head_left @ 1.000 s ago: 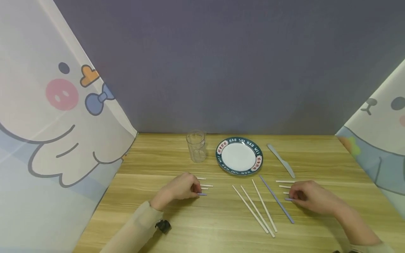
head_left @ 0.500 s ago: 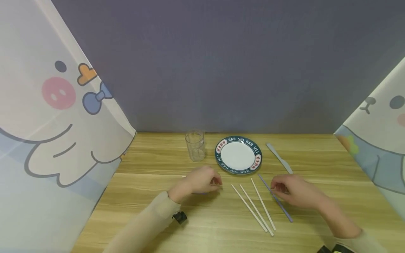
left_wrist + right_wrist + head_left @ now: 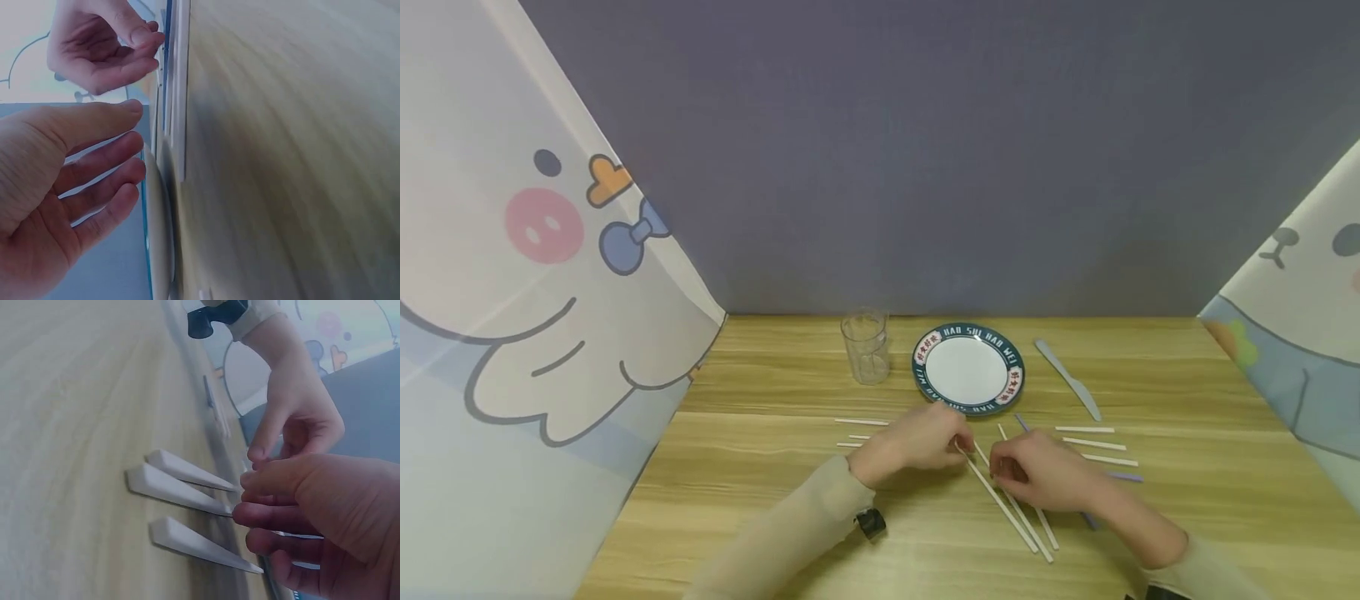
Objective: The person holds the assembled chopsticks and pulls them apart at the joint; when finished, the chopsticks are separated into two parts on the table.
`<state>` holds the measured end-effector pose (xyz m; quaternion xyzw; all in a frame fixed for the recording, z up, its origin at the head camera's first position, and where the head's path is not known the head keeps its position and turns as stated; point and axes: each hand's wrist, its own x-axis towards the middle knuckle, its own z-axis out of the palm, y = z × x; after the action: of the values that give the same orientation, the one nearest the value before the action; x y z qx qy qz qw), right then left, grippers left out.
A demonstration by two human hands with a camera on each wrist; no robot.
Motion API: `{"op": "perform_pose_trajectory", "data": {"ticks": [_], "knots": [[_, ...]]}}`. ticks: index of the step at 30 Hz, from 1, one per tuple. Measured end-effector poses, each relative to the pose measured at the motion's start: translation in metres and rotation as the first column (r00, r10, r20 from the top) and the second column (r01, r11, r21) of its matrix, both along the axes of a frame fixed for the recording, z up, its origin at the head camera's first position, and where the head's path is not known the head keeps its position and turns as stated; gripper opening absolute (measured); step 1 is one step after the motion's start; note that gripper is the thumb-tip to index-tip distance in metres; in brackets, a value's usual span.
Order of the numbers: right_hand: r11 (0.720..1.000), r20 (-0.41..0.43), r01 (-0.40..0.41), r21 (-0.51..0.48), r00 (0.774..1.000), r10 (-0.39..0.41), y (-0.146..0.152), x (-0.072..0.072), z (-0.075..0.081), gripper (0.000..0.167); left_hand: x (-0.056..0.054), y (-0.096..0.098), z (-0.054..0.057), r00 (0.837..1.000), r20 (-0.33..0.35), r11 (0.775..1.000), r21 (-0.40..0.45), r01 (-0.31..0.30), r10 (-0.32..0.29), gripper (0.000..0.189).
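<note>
In the head view my left hand [image 3: 925, 437] hovers at the upper end of the leftmost long white stick [image 3: 1002, 505], fingertips beside it. In the left wrist view its thumb and fingers are loosely bent and apart, with nothing between them. My right hand [image 3: 1043, 472] is low over the other long white sticks [image 3: 1045, 527], its fingers relaxed and holding nothing. It hides the middle of a long purple stick [image 3: 1089, 521]. Pale blunt stick ends [image 3: 164, 532] lie just below the right fingers in the right wrist view.
Behind the hands stand a clear cup [image 3: 867, 348], a green-rimmed white plate [image 3: 964, 370] and a pale knife [image 3: 1070, 382]. Short white sticks [image 3: 861, 422] lie left, partly covered by the left arm. More short white sticks [image 3: 1094, 443] and a purple one [image 3: 1126, 477] lie right.
Both hands have come off the short sticks at the two sides and moved inward to the long sticks in the middle. Those short sticks stay on the table.
</note>
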<state>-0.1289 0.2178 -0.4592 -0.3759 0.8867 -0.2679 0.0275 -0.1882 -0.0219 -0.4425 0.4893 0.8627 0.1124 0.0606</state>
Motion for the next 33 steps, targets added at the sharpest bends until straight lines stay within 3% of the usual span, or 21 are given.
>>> {"op": "perform_pose_trajectory", "data": {"ticks": [7,15,23,26,30,33], "knots": [[0.996,0.049,0.032,0.08,0.998,-0.036,-0.007,0.005,-0.004,0.025,0.006,0.008,-0.011,1.0,0.006,0.998,-0.064,0.026,-0.026,0.009],[0.995,0.026,0.031,0.095,0.999,-0.034,-0.014,0.01,-0.006,0.033,0.009,0.011,-0.014,1.0,0.006,0.995,-0.097,0.031,-0.03,0.004],[0.993,0.034,0.03,0.117,0.999,-0.034,-0.016,0.01,-0.007,0.032,0.008,0.007,-0.016,0.999,0.033,0.995,-0.084,0.045,-0.042,0.005],[0.993,0.04,0.052,0.107,0.998,-0.057,-0.015,0.01,-0.004,0.03,0.007,0.004,-0.017,0.995,0.076,0.996,-0.052,0.068,-0.064,0.006],[0.992,0.034,0.098,0.083,0.994,-0.101,-0.016,0.007,0.008,0.028,0.008,-0.002,-0.01,0.986,0.16,0.999,0.001,0.045,-0.045,0.008],[0.991,0.002,0.108,0.08,0.994,-0.109,-0.017,0.001,0.023,0.026,0.009,-0.006,0.0,0.985,0.17,0.999,0.049,0.006,-0.015,0.014]]}}
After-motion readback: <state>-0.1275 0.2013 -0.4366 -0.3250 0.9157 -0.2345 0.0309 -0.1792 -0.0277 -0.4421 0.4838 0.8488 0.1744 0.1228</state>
